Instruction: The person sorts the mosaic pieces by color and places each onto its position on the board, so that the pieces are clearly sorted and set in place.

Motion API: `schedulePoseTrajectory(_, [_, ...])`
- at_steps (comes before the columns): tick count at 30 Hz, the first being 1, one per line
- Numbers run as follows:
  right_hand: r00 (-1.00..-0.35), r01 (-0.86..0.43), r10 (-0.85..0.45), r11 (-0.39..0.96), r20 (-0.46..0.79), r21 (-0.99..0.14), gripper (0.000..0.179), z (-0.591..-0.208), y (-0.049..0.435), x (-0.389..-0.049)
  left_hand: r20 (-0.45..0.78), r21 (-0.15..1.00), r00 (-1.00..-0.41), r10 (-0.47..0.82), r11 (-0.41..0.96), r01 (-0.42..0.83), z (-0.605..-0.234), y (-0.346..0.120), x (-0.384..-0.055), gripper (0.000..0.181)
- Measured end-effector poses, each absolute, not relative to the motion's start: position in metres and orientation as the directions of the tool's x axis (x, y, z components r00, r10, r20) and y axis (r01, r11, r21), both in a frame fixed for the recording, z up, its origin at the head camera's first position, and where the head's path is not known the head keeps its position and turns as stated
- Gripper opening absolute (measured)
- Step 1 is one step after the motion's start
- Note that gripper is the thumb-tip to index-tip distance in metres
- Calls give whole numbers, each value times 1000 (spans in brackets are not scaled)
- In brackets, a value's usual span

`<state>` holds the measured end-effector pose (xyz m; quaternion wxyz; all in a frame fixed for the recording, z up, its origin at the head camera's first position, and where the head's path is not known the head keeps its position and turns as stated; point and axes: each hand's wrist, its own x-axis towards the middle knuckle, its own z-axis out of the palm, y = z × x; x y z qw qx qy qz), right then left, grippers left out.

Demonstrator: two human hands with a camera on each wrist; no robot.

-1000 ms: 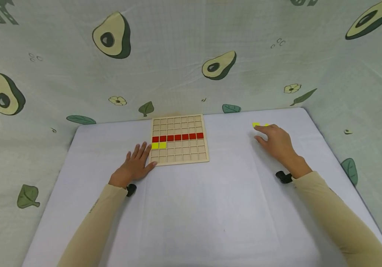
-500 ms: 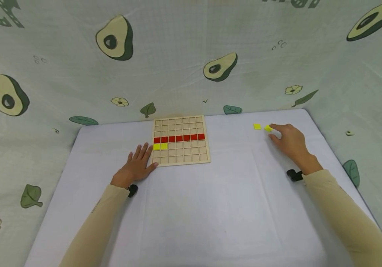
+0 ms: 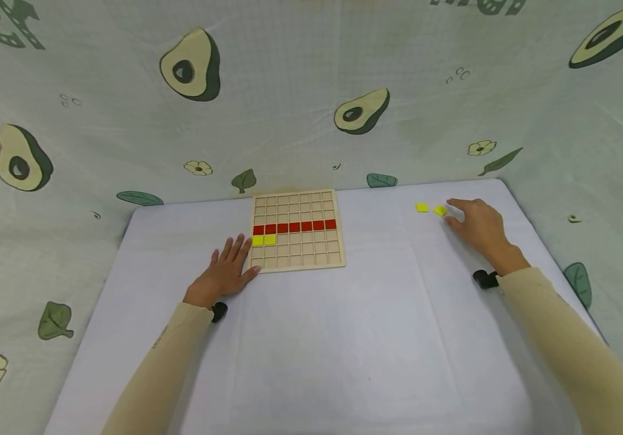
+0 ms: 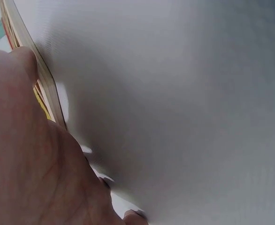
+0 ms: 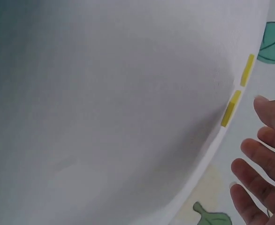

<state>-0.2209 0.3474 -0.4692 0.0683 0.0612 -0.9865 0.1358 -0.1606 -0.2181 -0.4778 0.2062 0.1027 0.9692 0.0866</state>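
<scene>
My left hand (image 3: 221,275) rests with fingers spread at the left edge of a wooden grid board (image 3: 306,264). Its thumb touches the board's lower left corner, and the left wrist view shows the thumb (image 4: 27,61) against the rim. On the board lies a full row of red square tiles (image 3: 294,227), with two yellow tiles (image 3: 264,240) below it at the left. My right hand (image 3: 477,225) hovers at the far right, thumb and index finger apart, nothing between them. Just left of its fingertips lies a turned yellow tile (image 3: 440,210), with another yellow tile (image 3: 422,207) beside it.
A white cloth covers the table (image 3: 311,350). Behind it and at both sides hangs a curtain (image 3: 284,90) printed with avocados and leaves. Dark wrist cameras sit under the left wrist (image 3: 219,312) and the right wrist (image 3: 486,279).
My right hand has shifted right, from above the yellow tiles to beside them. It touched the right-hand tiles half a second ago and is now off them. The left hand stays put.
</scene>
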Motion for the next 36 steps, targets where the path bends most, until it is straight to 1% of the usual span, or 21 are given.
schedulePoseTrajectory(6, [-990,-131,-112,959,89,-251,47,-469,346,-226,-382,213,-893,238,963,165,-478,-217,-160,85])
schedulePoseTrajectory(15, [-995,-95,-96,976,1,-194,49,-468,340,-232,-383,216,-895,231,964,156,-477,-216,-160,85])
schedulePoseTrajectory(25, [-994,-105,-108,984,-13,-147,41,-469,339,-236,-375,226,-895,241,960,164,-476,-216,-159,85])
schedulePoseTrajectory(36, [-989,-151,-149,980,23,-131,33,-472,336,-243,-373,224,-897,238,961,163,-478,-217,-159,84])
